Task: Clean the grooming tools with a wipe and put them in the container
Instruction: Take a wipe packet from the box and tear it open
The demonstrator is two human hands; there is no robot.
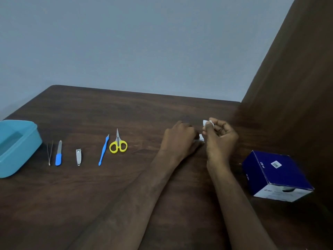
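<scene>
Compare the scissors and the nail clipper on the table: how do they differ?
The scissors have bright yellow loop handles and thin pointed blades; the nail clipper is plain silver metal with no colour. The scissors look larger and lie further right; the clipper is short and stubby. The scissors' narrow end points away from the person, while the clipper's narrow end points toward the person. Both lie flat on the table, untouched by the hands.

Two bare forearms, no sleeves; left hand (180, 137), right hand (220, 136) ungloved.

A dark wood-grain table (126, 186) spreads beneath the fingers; a plain grey-blue wall (144, 42) rises beyond them, a brown panel (297, 78) to their right.
</scene>
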